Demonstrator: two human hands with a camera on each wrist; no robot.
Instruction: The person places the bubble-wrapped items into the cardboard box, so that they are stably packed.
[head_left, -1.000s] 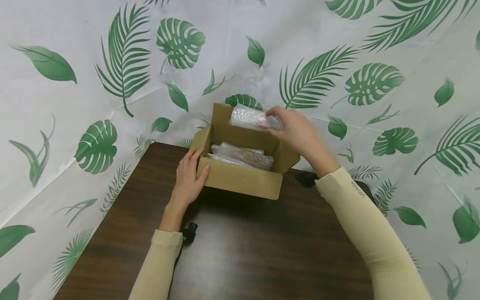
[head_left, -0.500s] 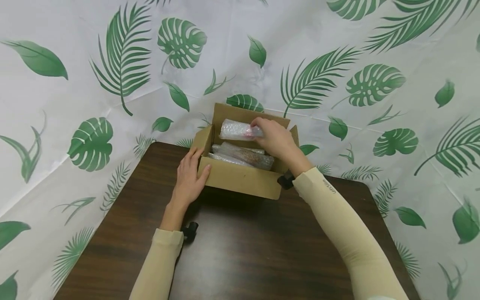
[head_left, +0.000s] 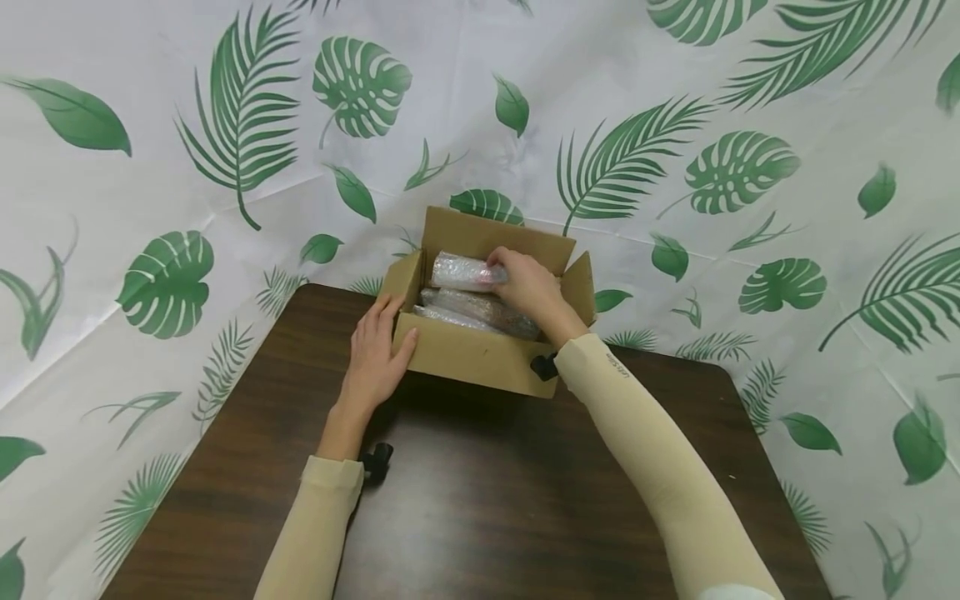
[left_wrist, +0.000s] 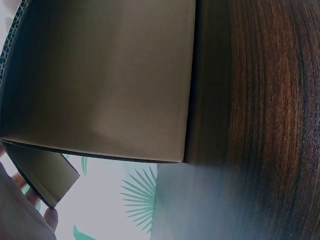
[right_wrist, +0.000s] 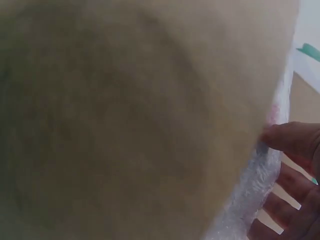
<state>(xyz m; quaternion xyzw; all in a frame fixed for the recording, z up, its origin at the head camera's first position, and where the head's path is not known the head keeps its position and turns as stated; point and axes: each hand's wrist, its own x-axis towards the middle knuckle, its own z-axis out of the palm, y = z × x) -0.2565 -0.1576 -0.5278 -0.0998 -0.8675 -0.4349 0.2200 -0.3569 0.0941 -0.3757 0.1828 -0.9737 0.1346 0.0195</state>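
An open cardboard box (head_left: 480, 358) stands at the far side of the table. My right hand (head_left: 528, 287) holds a bubble-wrapped roll (head_left: 456, 269) with a pinkish patch, inside the box near its back wall. In the right wrist view thumb and fingers grip the bubble wrap (right_wrist: 250, 185), and a blurred cardboard flap (right_wrist: 125, 120) covers most of that picture. Other bubble-wrapped bundles (head_left: 480, 307) lie in front of the roll. My left hand (head_left: 372, 350) grips the box's front left corner; the left wrist view has its fingers around a small flap (left_wrist: 47, 172).
The dark wood table (head_left: 480, 500) reaches from the box toward me. Behind it hangs a white sheet (head_left: 465, 100) with green leaf prints. The box's flaps stand raised or folded outward around its opening. A black wrist camera mount (head_left: 377, 461) sits beside the left sleeve.
My right hand has moved left and down, bringing the bubble-wrapped roll from above the box's back flap into the box. The left hand has stayed on the corner.
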